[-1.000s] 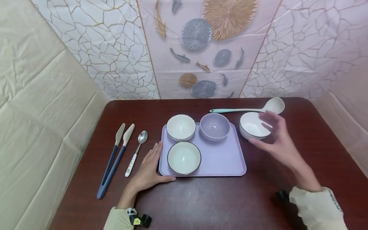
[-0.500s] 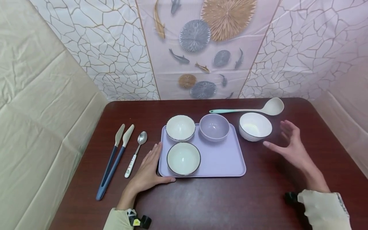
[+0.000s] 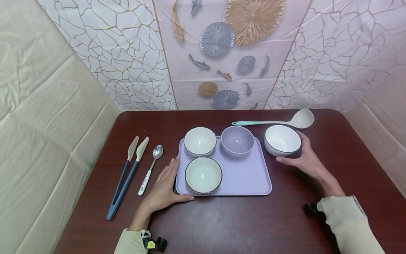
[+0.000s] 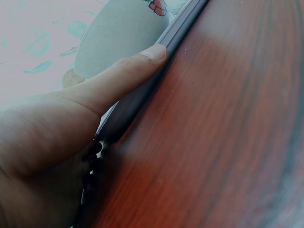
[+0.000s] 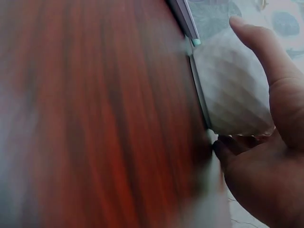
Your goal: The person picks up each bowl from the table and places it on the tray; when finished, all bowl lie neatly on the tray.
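Observation:
My left hand [image 3: 165, 186] lies at the left front corner of a lilac tray [image 3: 244, 181], fingers along its left side and thumb along the front edge. In the left wrist view the thumb [image 4: 126, 73] rests on the tray's rim. My right hand [image 3: 309, 160] cups the right side of a white bowl [image 3: 283, 139], thumb in front and fingers behind, partly hidden. The right wrist view shows this bowl's diamond-textured wall [image 5: 232, 85] between thumb and fingers. On the tray stand a scalloped white bowl [image 3: 200, 141], a lilac bowl [image 3: 237, 140] and a dark-rimmed bowl [image 3: 203, 175].
A ladle [image 3: 301, 119] with a mint handle lies behind the bowls. Left of the tray are a spoon [image 3: 157, 152] and blue-handled tongs [image 3: 122, 187] with flat silvery ends. The dark wooden table [image 3: 234, 225] ends at a patterned cloth backdrop [image 3: 222, 67].
My right hand drew back to the right of the white bowl, then came in again around its right side. The bowl and my left hand stay in place.

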`<action>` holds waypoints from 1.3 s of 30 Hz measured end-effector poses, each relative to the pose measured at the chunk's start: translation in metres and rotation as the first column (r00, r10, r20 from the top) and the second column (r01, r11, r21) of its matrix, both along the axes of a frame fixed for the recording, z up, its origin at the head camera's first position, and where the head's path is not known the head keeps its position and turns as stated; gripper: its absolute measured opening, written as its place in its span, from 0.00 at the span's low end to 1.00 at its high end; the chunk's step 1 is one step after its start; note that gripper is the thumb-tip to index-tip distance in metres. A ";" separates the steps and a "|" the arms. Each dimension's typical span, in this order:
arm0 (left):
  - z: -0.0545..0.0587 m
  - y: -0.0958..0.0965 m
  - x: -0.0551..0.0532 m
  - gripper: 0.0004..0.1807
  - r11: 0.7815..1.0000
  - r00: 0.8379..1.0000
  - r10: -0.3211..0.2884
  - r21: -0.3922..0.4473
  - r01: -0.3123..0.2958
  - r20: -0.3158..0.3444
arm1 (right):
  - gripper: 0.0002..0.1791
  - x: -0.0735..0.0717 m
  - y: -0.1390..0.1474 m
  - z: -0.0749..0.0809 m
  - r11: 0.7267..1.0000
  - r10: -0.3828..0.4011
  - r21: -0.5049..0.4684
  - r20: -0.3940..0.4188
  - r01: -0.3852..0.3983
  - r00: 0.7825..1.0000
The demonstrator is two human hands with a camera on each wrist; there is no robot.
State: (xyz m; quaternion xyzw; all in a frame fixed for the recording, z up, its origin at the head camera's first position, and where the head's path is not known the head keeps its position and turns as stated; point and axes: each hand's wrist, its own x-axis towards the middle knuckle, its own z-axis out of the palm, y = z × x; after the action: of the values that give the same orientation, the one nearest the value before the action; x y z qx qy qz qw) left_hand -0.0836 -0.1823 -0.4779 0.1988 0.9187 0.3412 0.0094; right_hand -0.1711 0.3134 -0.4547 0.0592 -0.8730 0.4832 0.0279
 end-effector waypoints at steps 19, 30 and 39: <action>-0.004 0.003 -0.003 0.75 1.000 1.000 -0.011 -0.019 0.011 -0.004 | 0.59 -0.004 0.006 -0.007 0.986 -0.167 0.005 -0.004 0.167 0.986; -0.003 0.002 -0.002 0.74 1.000 1.000 -0.005 -0.017 0.005 0.006 | 0.58 0.010 -0.001 0.015 0.987 -0.161 0.013 -0.041 0.161 0.986; 0.001 0.001 -0.001 0.74 1.000 1.000 0.006 -0.015 -0.006 0.011 | 0.60 0.047 -0.024 0.020 0.996 0.042 -0.078 -0.119 -0.052 0.992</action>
State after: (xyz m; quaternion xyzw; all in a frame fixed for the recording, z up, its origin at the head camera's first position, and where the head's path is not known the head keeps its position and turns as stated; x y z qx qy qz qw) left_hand -0.0848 -0.1813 -0.4773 0.1940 0.9218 0.3353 0.0151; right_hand -0.1244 0.2894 -0.4345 0.1069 -0.8479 0.5144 0.0703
